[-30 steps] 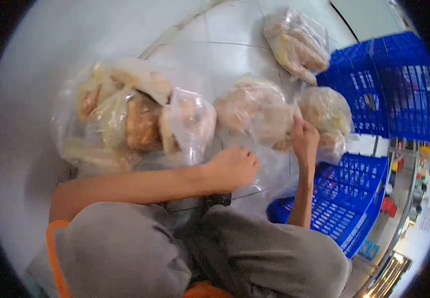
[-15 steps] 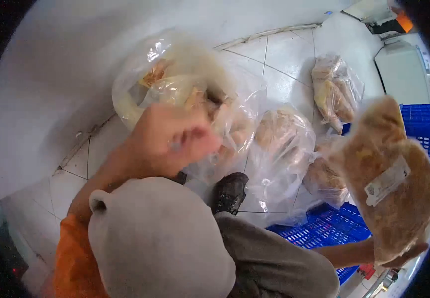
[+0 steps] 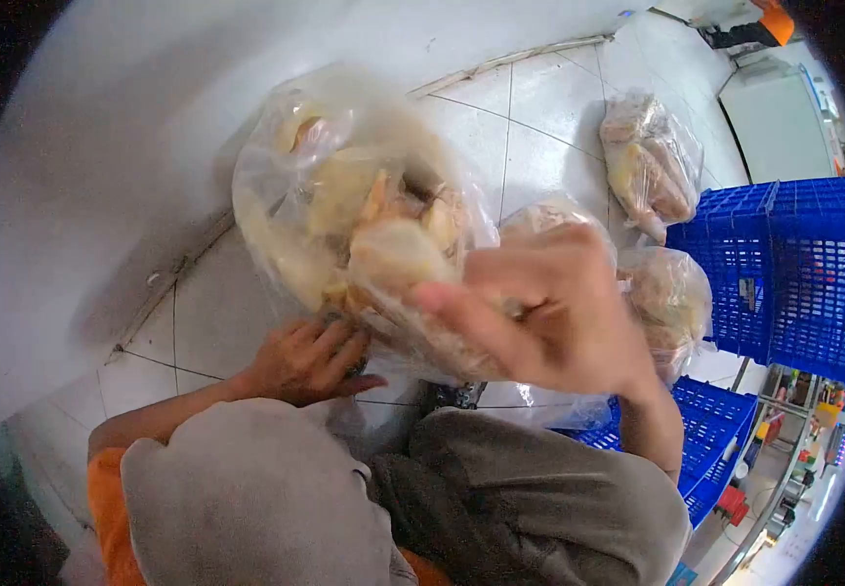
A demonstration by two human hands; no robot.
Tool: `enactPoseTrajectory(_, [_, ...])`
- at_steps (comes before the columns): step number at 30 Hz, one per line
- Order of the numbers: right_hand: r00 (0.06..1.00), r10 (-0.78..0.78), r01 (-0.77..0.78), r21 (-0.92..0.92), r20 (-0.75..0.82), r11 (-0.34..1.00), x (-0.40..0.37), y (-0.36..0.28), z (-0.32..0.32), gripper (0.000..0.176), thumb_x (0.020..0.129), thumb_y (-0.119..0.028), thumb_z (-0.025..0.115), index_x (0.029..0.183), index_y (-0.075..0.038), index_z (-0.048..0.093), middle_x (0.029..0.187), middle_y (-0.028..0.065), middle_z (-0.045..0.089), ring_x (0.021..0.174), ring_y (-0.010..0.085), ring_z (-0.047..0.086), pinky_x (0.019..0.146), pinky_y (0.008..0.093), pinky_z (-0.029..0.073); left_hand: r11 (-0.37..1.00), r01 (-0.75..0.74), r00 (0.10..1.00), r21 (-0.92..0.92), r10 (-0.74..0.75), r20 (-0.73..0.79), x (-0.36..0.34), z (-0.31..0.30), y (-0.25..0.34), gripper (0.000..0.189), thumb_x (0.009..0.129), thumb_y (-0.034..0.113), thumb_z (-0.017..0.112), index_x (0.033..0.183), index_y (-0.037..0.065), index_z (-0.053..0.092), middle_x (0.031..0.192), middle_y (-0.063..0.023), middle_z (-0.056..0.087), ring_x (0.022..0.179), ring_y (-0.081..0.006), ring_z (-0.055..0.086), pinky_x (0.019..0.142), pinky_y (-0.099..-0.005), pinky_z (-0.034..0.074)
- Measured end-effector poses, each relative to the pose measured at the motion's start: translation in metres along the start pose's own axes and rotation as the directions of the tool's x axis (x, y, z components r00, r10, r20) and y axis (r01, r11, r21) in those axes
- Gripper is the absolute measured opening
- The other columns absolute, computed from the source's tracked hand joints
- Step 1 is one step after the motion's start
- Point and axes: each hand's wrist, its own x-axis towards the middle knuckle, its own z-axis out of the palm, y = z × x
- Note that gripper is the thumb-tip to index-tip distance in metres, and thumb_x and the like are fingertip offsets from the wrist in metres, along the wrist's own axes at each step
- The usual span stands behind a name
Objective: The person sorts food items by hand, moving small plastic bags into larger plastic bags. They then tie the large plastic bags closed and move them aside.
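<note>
A large clear plastic bag [image 3: 276, 249] stands on the tiled floor, holding pale and brown pieces that look like frozen poultry. My right hand [image 3: 564, 317] reaches in from the right, slightly blurred, its fingers closed round a plastic-wrapped frozen piece [image 3: 393, 256] at the bag's near side. At the bag's lower left edge is my left hand [image 3: 310, 361], fingers bent and thumb apart, with nothing visible held. Just behind my right hand, a second clear bag [image 3: 554, 213] is partly hidden.
Another wrapped pack [image 3: 652, 161] lies on the floor at the back right, with a clear bag of frozen pieces [image 3: 666, 298] nearer. Blue crates [image 3: 779, 273] stand at the right. My knee [image 3: 559, 488] is in front. A person's orange sleeve [image 3: 779, 21] shows at the top right.
My right hand has swung from the far right to the large bag with the frozen piece. My left hand has dropped from above the bag to its lower edge. The view has shifted slightly.
</note>
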Motion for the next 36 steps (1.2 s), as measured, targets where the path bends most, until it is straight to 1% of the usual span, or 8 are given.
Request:
enactPoseTrajectory(3, [0.998, 0.055, -0.054, 0.051, -0.016, 0.997, -0.004, 0.001, 0.019, 0.038, 0.086, -0.009, 0.073, 0.056, -0.004, 0.052, 0.048, 0.0095, 0.047, 0.039, 0.022, 0.046, 0.043, 0.0347, 0.035, 0.959, -0.093, 0.994, 0.269, 0.075, 0.075, -0.008, 0.019, -0.004, 0.04, 0.083, 0.035, 0.07, 0.109, 0.006, 0.066, 0.099, -0.0065, 0.061, 0.084, -0.021, 0.062, 0.065, -0.0336, 0.052])
enactPoseTrajectory(12, [0.992, -0.052, 0.047, 0.049, 0.111, 0.998, -0.006, -0.009, 0.085, 0.008, 0.074, -0.009, 0.069, 0.078, -0.007, 0.062, 0.058, 0.0131, 0.058, 0.054, 0.0319, 0.064, 0.049, 0.0439, 0.049, 0.789, -0.612, 0.769, -0.043, 0.583, -0.262, -0.002, 0.033, -0.029, 0.021, 0.083, 0.028, 0.069, 0.094, 0.009, 0.07, 0.079, 0.0008, 0.054, 0.075, -0.0126, 0.059, 0.054, -0.0289, 0.046])
enactPoseTrajectory(22, [0.892, 0.135, -0.017, -0.266, 0.431, 0.964, -0.029, 0.073, 0.139, 0.015, 0.083, -0.023, 0.064, 0.083, -0.01, 0.071, 0.079, 0.0128, 0.069, 0.078, 0.0286, 0.07, 0.064, 0.0429, 0.054, 0.73, -0.63, 0.645, 0.264, 0.681, -0.346, 0.054, -0.009, -0.014, 0.022, 0.087, 0.03, 0.073, 0.087, 0.009, 0.072, 0.068, 0.0065, 0.043, 0.061, -0.0097, 0.05, 0.054, -0.0284, 0.044])
enactPoseTrajectory(28, [0.978, 0.179, -0.141, 0.293, -0.109, 0.946, -0.059, 0.07, 0.048, 0.029, 0.098, -0.03, 0.056, 0.091, -0.002, 0.059, 0.089, 0.0167, 0.067, 0.075, 0.0319, 0.067, 0.071, 0.0485, 0.053, 0.941, -0.337, 0.873, 0.037, 0.326, -0.363, 0.089, 0.006, -0.002, 0.02, 0.083, 0.025, 0.077, 0.089, 0.006, 0.071, 0.078, -0.0014, 0.056, 0.075, -0.0192, 0.058, 0.062, -0.0321, 0.049])
enactPoseTrajectory(31, [0.792, 0.509, 0.164, 0.92, -0.338, 0.356, -0.124, 0.072, -0.004, 0.022, 0.098, -0.022, 0.059, 0.097, 0.0, 0.06, 0.083, 0.0118, 0.068, 0.074, 0.0271, 0.069, 0.072, 0.0437, 0.055, 0.958, -0.254, 0.939, -0.134, 0.211, -0.273, 0.104, 0.019, -0.003, 0.016, 0.082, 0.019, 0.076, 0.088, 0.006, 0.068, 0.079, -0.0042, 0.059, 0.074, -0.0222, 0.061, 0.063, -0.035, 0.051])
enactPoseTrajectory(34, [0.536, 0.785, -0.061, 0.914, -0.31, 0.402, -0.19, 0.131, 0.01, 0.026, 0.094, -0.023, 0.064, 0.101, 0.002, 0.061, 0.085, 0.0158, 0.07, 0.075, 0.0301, 0.07, 0.072, 0.0391, 0.056, 0.95, -0.226, 0.972, -0.215, 0.235, 0.018, 0.11, 0.015, -0.008, 0.015, 0.083, 0.017, 0.075, 0.083, 0.007, 0.065, 0.074, -0.0034, 0.059, 0.068, -0.0193, 0.062, 0.06, -0.0325, 0.05])
enactPoseTrajectory(35, [0.507, 0.789, -0.611, 0.501, -0.347, 0.613, -0.209, 0.151, 0.029, 0.029, 0.092, -0.023, 0.066, 0.104, 0.002, 0.061, 0.087, 0.0184, 0.07, 0.076, 0.0315, 0.071, 0.074, 0.0391, 0.056, 0.946, -0.271, 0.96, -0.176, 0.28, 0.029, 0.116, 0.01, -0.009, 0.017, 0.082, 0.019, 0.076, 0.08, 0.007, 0.063, 0.071, -0.0029, 0.058, 0.065, -0.0188, 0.062, 0.059, -0.0321, 0.049])
enactPoseTrajectory(36, [0.489, 0.783, -0.87, -0.152, -0.384, 0.469, -0.222, 0.164, 0.044, 0.032, 0.09, -0.024, 0.068, 0.108, 0.002, 0.061, 0.088, 0.0211, 0.07, 0.078, 0.0328, 0.071, 0.075, 0.0391, 0.057, 0.939, -0.314, 0.945, -0.14, 0.323, 0.046, 0.121, 0.006, -0.01, 0.02, 0.082, 0.02, 0.077, 0.077, 0.008, 0.062, 0.068, -0.0023, 0.057, 0.062, -0.0182, 0.061, 0.057, -0.0316, 0.049])
